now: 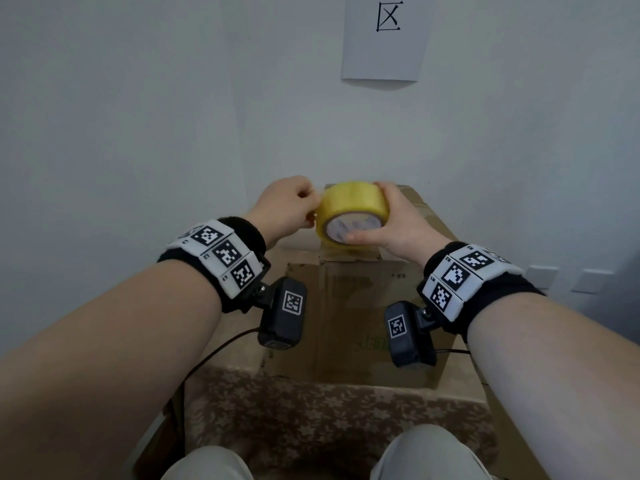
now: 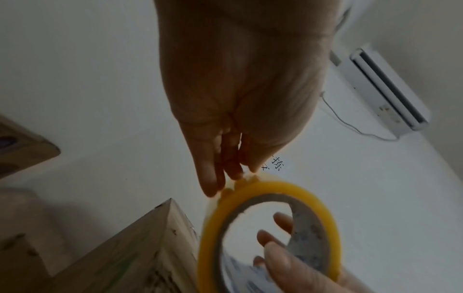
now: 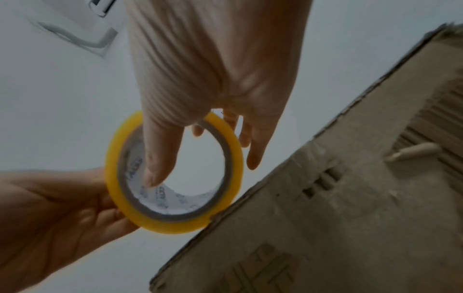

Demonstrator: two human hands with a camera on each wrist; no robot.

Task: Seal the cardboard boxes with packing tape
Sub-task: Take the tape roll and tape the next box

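Two hands on one roll of yellow tape (image 1: 352, 212), held up just over the near top edge of a cardboard box (image 1: 349, 306); the right hand (image 1: 394, 220) is clamped on the roll, thumb hooked through the paper core and the other fingers wrapped over the outer side, you can see that nicely from the right wrist camera; the left hand (image 1: 289, 206) is bunched up against the roll's left edge, fingertips (image 2: 233, 174) pinching at the tape surface where a crinkled bit of tape lifts off; from the right wrist view the bottom of the roll looks like it's touching the box's corner, though it's blurry; box sits upright with some faded green print on its front, on a surface covered in a brown flowery cloth (image 1: 311, 420); both wrists wear black bands with white marker tags and a little black camera hanging under each; behind it all is a pale wall with a sheet of paper (image 1: 384, 39) stuck up, a printed character on it; an air conditioner (image 2: 385, 89) shows high on the wall from the left wrist view
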